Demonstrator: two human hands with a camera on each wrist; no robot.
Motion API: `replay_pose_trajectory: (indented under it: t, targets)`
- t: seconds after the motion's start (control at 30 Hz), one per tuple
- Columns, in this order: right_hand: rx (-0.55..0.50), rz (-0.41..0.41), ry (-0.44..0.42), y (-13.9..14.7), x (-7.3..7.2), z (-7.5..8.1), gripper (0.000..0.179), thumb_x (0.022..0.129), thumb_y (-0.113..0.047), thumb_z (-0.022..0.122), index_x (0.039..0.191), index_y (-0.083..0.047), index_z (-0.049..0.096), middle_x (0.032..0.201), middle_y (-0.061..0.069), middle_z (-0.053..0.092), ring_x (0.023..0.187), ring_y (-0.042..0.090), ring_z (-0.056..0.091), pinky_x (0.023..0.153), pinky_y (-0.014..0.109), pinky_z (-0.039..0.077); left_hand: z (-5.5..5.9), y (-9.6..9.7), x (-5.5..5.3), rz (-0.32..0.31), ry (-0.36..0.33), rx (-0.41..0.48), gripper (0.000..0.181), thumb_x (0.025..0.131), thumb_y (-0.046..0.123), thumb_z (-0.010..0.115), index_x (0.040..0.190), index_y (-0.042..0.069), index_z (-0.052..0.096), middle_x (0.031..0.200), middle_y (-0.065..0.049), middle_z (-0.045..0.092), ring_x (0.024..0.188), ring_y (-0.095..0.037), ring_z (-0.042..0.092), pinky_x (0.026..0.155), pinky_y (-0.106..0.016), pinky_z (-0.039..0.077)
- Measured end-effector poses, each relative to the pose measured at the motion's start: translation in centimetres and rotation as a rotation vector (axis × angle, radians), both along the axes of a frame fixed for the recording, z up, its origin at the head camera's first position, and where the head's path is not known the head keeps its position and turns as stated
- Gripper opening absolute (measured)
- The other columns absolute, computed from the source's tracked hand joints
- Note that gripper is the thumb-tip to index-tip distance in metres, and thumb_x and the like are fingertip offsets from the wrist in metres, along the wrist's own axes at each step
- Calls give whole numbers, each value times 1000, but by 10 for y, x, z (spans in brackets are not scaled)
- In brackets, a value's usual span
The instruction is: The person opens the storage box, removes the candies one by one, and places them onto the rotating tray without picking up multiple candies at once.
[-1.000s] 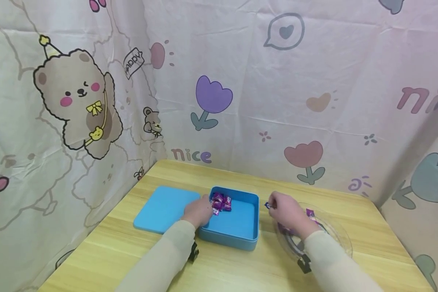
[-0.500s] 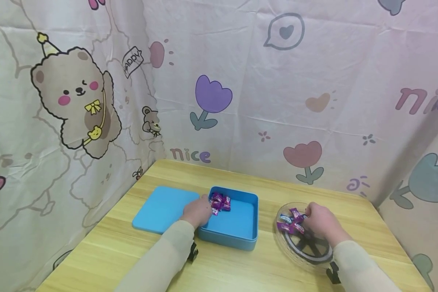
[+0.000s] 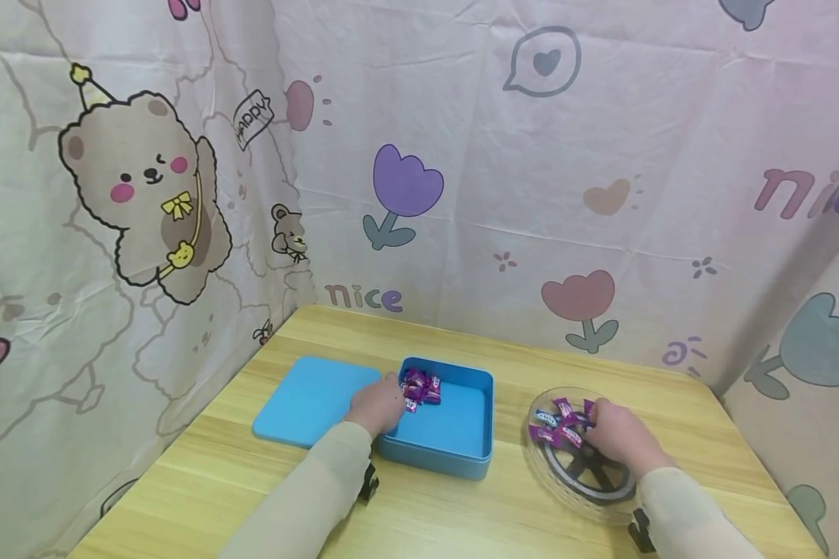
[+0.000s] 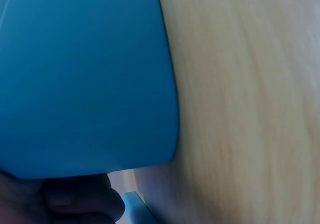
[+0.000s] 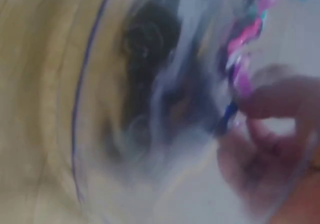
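Note:
My left hand (image 3: 379, 405) grips the left wall of a blue box (image 3: 454, 423). Its curled fingers (image 4: 85, 199) show beside the box wall in the left wrist view. Inside the box, several purple-wrapped candies (image 3: 419, 386) lie in the back left corner. Over at the clear round dish (image 3: 540, 473), my right hand (image 3: 622, 436) reaches in over the right side. In the blurred right wrist view its fingertips pinch a dark blue wrapped candy (image 5: 228, 116). Purple-wrapped candies (image 3: 571, 436) and a light blue one (image 3: 547, 418) lie in the dish, partly hidden by the hand.
A flat blue lid (image 3: 315, 400) lies on the wooden table (image 3: 454, 520) left of the box. Patterned curtains (image 3: 475, 116) hang behind the table and along its sides. The dish's dark spoked pattern (image 3: 590, 466) shows at its middle.
My right hand, holding a small blue-wrapped candy left of the dish a second ago, has moved right and down into the dish. The left hand stays at the box.

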State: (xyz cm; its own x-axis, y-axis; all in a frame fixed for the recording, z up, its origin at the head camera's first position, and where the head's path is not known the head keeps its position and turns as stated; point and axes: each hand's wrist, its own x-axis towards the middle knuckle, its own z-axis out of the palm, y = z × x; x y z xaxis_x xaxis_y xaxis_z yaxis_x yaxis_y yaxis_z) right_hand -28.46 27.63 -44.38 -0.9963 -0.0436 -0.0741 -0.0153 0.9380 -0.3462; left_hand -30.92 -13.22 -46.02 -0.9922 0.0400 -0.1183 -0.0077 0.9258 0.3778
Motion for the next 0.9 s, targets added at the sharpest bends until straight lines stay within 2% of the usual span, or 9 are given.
replay_pose_trajectory:
  t: [0.33, 0.47, 0.53, 0.77, 0.9]
  targets:
    - [21, 8, 23, 1, -3, -10, 16, 86, -9, 69, 90, -4, 54, 76, 6, 55, 69, 22, 54, 62, 38, 48, -1, -2, 0, -6, 7, -2, 55, 104, 17, 46, 154, -5, 34, 141, -20, 57, 91, -28, 58, 63, -41, 53]
    - [21, 20, 38, -1, -3, -11, 16, 86, -8, 68, 88, -6, 52, 75, 6, 53, 68, 22, 52, 60, 36, 46, -2, -2, -1, -6, 11, -2, 55, 104, 16, 46, 154, -4, 34, 142, -20, 55, 98, -28, 59, 74, -47, 55]
    - [19, 25, 41, -1, -3, -12, 16, 85, -8, 68, 88, -6, 52, 75, 6, 53, 69, 22, 52, 60, 36, 45, -3, -2, -1, -6, 13, 0, 55, 104, 16, 47, 154, -5, 35, 142, -20, 55, 98, -28, 59, 75, -48, 55]
    - [4, 9, 43, 3, -1, -6, 17, 89, -10, 69, 95, -1, 55, 80, 7, 57, 73, 23, 55, 65, 41, 49, -2, 0, 0, -2, 6, 3, 56, 104, 17, 48, 154, -4, 34, 138, -21, 58, 85, -27, 58, 59, -41, 51]
    - [11, 18, 71, 5, 0, 1, 17, 89, -10, 67, 98, 0, 56, 83, 8, 60, 75, 25, 56, 69, 47, 51, 0, 0, 1, 0, 7, 7, 55, 104, 17, 48, 153, -4, 35, 139, -20, 58, 85, -27, 58, 59, -40, 51]
